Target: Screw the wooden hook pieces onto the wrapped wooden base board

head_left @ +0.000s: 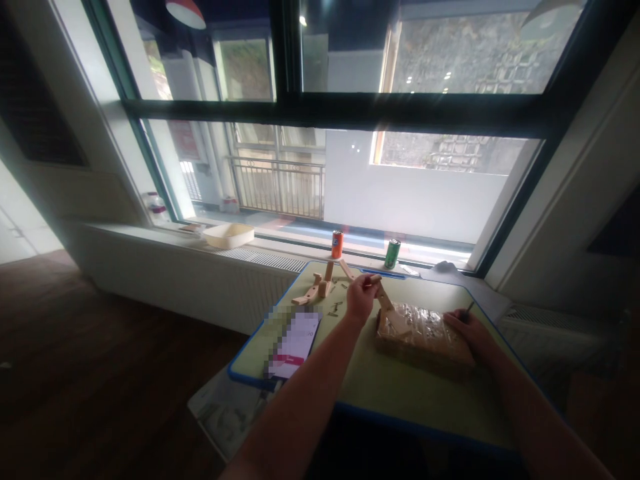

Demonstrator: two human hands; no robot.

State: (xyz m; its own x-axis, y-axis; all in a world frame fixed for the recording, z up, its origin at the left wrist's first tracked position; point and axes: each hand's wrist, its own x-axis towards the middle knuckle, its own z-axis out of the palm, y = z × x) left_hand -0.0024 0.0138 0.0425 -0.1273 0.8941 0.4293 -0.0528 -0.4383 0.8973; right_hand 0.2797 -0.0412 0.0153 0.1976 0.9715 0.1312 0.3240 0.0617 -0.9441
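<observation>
My left hand (361,297) is closed around the upper end of a flat light wooden piece (393,315), which slants down over a brown package wrapped in shiny clear film (433,343). The piece's broad lower end lies over the package's left part. My right hand (464,324) is closed at the package's right end, and a thin dark rod (470,307) sticks up from its fingers; its kind cannot be made out. Left of my left hand are a partly joined wooden assembly (315,291), another wooden strip (346,269) and several small loose pieces (335,309).
A phone (296,343) lies at the left of the blue-edged table (365,387). On the sill behind stand an orange can (337,245), a green can (393,254) and a pale shallow tub (229,235). A radiator (200,283) runs under the window.
</observation>
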